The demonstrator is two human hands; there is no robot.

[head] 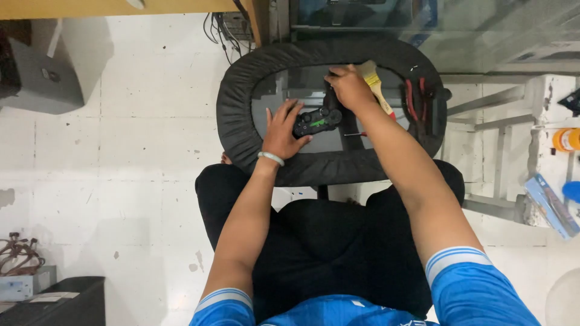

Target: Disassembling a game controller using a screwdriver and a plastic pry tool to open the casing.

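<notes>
Under both hands, black game controller [318,121]

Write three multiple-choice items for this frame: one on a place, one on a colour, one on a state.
1. Where does the game controller lie?
A. on the floor
B. on the black-rimmed tray
C. on the person's lap
2. What colour is the band on the left hand's wrist?
A. pale green
B. red
C. black
3. What is the right hand doing?
A. resting flat and open
B. hanging off the tray
C. gripping a dark tool over the controller

Answers: B, it sits inside the padded rim; A, pale band shows; C, fingers are closed around it.
</notes>
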